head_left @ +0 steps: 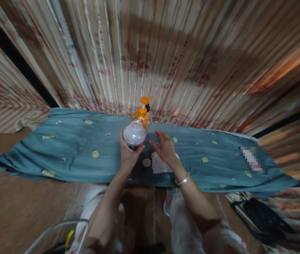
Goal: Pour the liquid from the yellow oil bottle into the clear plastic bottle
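My left hand (129, 155) grips a round clear jar (134, 133) that is filled with something whitish, and holds it above the teal cloth (73, 148). My right hand (166, 150) hovers open just right of the jar, above a white cloth (159, 165). A small round lid (147, 162) lies on the teal cloth between my hands. Behind the jar stands an orange pump bottle (143, 113).
The teal cloth with gold dots covers a low surface in front of striped curtains (192, 63). A dark bag (261, 215) lies on the floor at the right. A metal wire frame (57, 229) shows at the bottom left. My knees are below.
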Available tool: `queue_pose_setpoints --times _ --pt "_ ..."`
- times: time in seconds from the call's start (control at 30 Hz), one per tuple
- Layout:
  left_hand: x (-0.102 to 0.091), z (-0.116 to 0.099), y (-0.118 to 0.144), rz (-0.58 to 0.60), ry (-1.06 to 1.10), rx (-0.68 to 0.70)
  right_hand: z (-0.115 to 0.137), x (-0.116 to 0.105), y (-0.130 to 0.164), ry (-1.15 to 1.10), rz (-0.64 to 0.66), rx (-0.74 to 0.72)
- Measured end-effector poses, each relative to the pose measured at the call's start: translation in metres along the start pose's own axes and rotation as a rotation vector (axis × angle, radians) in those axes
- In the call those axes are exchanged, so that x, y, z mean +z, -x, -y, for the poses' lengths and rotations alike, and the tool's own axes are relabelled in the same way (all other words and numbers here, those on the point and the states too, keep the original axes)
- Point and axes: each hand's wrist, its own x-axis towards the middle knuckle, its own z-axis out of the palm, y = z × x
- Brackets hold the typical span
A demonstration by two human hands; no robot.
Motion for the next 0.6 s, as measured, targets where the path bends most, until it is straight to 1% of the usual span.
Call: queue_pose_setpoints --times 0.1,0.2,0.3,0.4,0.5,0.6 --pt "-0.002 -0.002 0.001 0.004 0.003 -0.012 0.003 -0.008 -0.039 -0.169 -0.111 -0.083" --pt "-0.003 -0.004 0.001 0.01 0.012 0.003 0.014 -0.01 -0.072 -0.272 -0.135 -0.152" --pt "-0.003 -0.003 0.0 0.014 0.011 0.029 0.026 -0.008 -0.096 -0.34 -0.094 -0.174" --pt "-0.005 0.0 -0.001 0.012 0.011 0.052 0.033 -0.004 -0.112 -0.368 -0.032 -0.19" --pt "-0.01 0.001 0.001 0.011 -0.016 0.09 0.036 0.001 -0.121 -0.373 0.029 -0.196" --pt "-0.02 0.001 0.004 0.007 -0.102 0.159 0.039 0.002 -0.123 -0.366 0.051 -0.193"
